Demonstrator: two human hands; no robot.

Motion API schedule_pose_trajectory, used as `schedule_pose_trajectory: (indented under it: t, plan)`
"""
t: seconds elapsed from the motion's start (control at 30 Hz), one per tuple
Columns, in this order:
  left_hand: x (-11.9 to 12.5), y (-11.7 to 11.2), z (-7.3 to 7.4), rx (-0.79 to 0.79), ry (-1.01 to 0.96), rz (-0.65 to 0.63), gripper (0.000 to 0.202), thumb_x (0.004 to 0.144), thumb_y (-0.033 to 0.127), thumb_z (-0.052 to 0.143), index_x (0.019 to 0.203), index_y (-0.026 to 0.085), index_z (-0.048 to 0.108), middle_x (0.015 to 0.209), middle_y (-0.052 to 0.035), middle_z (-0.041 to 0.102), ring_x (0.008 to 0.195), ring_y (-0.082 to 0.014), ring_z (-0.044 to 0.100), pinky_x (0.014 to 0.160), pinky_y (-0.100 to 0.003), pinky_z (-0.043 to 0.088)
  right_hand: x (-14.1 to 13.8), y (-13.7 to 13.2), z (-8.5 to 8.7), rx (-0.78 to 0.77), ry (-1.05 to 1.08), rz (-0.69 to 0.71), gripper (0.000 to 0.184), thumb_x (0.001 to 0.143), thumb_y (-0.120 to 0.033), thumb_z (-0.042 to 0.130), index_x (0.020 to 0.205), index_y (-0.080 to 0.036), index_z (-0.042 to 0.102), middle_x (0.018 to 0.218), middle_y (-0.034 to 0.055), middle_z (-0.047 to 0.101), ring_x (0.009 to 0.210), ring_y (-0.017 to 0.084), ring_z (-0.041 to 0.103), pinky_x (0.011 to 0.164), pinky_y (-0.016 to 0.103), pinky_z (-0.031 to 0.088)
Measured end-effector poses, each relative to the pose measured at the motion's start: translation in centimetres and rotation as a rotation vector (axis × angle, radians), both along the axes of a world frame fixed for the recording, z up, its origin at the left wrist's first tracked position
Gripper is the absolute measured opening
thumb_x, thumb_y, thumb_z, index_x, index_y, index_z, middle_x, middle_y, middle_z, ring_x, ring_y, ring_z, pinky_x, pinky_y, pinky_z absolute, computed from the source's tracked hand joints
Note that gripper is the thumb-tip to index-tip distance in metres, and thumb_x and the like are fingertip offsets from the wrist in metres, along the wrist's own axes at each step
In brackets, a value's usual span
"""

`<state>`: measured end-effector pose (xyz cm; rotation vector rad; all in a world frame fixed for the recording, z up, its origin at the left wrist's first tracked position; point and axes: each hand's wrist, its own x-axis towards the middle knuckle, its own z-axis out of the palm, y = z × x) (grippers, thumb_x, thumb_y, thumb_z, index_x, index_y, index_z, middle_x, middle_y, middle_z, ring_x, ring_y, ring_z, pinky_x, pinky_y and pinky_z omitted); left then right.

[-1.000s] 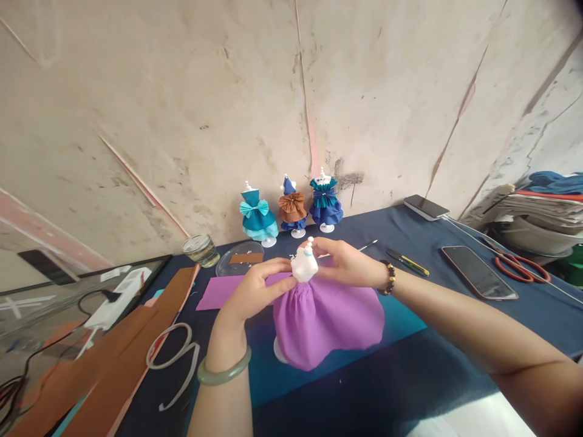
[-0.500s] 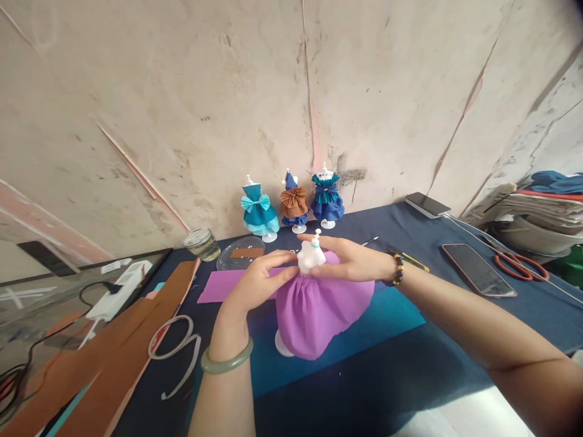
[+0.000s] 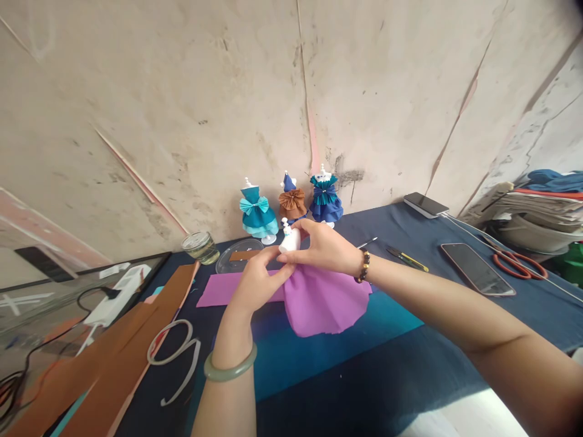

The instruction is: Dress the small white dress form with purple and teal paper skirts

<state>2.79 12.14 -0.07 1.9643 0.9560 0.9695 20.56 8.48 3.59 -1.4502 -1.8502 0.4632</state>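
A small white mannequin point(image 3: 289, 240) wearing a purple gathered skirt point(image 3: 324, 300) is held tilted to the left above the dark blue tablecloth point(image 3: 410, 358). My right hand point(image 3: 323, 246) wraps around its torso from the right. My left hand point(image 3: 255, 284) pinches the skirt's waist from the left with closed fingers. A flat purple fabric piece point(image 3: 218, 289) lies just behind my left hand.
Three dressed mini mannequins stand at the wall: teal point(image 3: 257, 213), brown point(image 3: 291, 203), blue point(image 3: 325, 201). Also about: a glass jar point(image 3: 199, 247), clear dish point(image 3: 237, 257), brown fabric strips point(image 3: 113, 346), teal fabric point(image 3: 319, 352), phones point(image 3: 477, 269) point(image 3: 426, 204), red scissors point(image 3: 519, 266), a utility knife point(image 3: 407, 258).
The mannequin has tipped over to the left and lifted, so its base no longer shows under the skirt. Both hands shifted slightly up and left with it.
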Motion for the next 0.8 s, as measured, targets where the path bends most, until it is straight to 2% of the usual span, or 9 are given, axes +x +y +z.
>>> schedule_pose_trajectory:
  t: [0.1,0.17,0.23,0.3,0.33,0.47,0.57,0.67,0.8]
  plan:
    - [0.2,-0.1,0.0,0.05,0.05,0.044,0.018,0.073,0.032,0.067,0.081,0.017,0.073,0.079,-0.0039,0.073,0.078,-0.0229,0.064,0.073,-0.029,0.047,-0.3,0.1,-0.1,0.009,-0.018,-0.023,0.059,0.071,-0.056,0.076,0.109,-0.014,0.06,0.094,0.0075,0.069,0.081,0.021,0.065,0.067,0.03,0.047]
    - [0.1,-0.1,0.0,0.078,0.075,0.075,0.019,0.073,0.031,0.065,0.084,0.017,0.073,0.079,-0.0032,0.073,0.078,-0.0228,0.063,0.071,-0.028,0.046,0.3,0.5,-0.4,-0.007,0.046,0.073,0.063,0.072,-0.055,0.076,0.117,-0.014,0.058,0.103,0.0093,0.07,0.091,0.022,0.066,0.075,0.032,0.05]
    - [-0.1,0.1,0.0,0.104,0.082,0.105,0.023,0.075,0.032,0.063,0.089,0.017,0.073,0.083,-0.0039,0.074,0.081,-0.0239,0.064,0.072,-0.029,0.046,1.6,1.2,-0.9,-0.057,0.142,0.219,0.07,0.078,-0.053,0.072,0.132,-0.013,0.051,0.113,0.011,0.069,0.101,0.022,0.065,0.083,0.032,0.051]
    - [-0.4,0.4,0.0,0.122,0.082,0.116,0.026,0.077,0.033,0.061,0.094,0.017,0.073,0.088,-0.0056,0.074,0.086,-0.0254,0.065,0.075,-0.03,0.047,3.3,1.8,-1.9,-0.162,0.195,0.298,0.073,0.086,-0.054,0.063,0.143,-0.014,0.042,0.112,0.011,0.07,0.097,0.02,0.066,0.083,0.033,0.053]
    - [-0.5,0.6,-0.1,0.123,0.079,0.112,0.028,0.078,0.033,0.06,0.096,0.017,0.073,0.092,-0.0064,0.075,0.09,-0.0262,0.065,0.079,-0.031,0.047,4.2,2.1,-2.5,-0.228,0.194,0.313,0.071,0.088,-0.055,0.06,0.144,-0.015,0.043,0.109,0.0103,0.071,0.092,0.019,0.067,0.081,0.034,0.054]
    - [-0.7,1.3,-0.7,0.065,0.057,0.073,0.031,0.079,0.032,0.059,0.103,0.018,0.072,0.103,-0.0079,0.075,0.1,-0.0284,0.065,0.09,-0.036,0.045,6.7,2.5,-5.8,-0.433,0.256,0.304,0.06,0.078,-0.055,0.07,0.124,-0.016,0.065,0.114,0.0087,0.071,0.096,0.018,0.066,0.089,0.033,0.052]
    - [-0.8,1.6,-1.1,0.01,0.036,0.038,0.032,0.079,0.035,0.062,0.104,0.017,0.073,0.105,-0.0088,0.075,0.103,-0.0297,0.065,0.091,-0.036,0.045,7.4,2.1,-7.5,-0.507,0.334,0.319,0.052,0.072,-0.055,0.076,0.105,-0.015,0.073,0.099,0.0053,0.074,0.089,0.016,0.066,0.086,0.032,0.052]
    - [-1.1,1.9,-1.4,-0.008,-0.006,0.03,0.038,0.076,0.038,0.069,0.108,0.018,0.073,0.113,-0.0101,0.074,0.11,-0.0311,0.064,0.095,-0.037,0.045,7.6,1.7,-7.8,-0.504,0.403,0.314,0.043,0.067,-0.053,0.079,0.084,-0.015,0.073,0.083,0.003,0.073,0.082,0.015,0.065,0.08,0.029,0.051]
    - [-1.3,1.9,-1.4,0.001,0.024,0.048,0.036,0.076,0.04,0.069,0.104,0.017,0.073,0.112,-0.0106,0.074,0.109,-0.031,0.064,0.088,-0.034,0.048,7.8,1.4,-6.3,-0.446,0.48,0.238,0.037,0.066,-0.046,0.082,0.082,-0.015,0.07,0.076,0.0001,0.07,0.068,0.011,0.062,0.067,0.024,0.049]
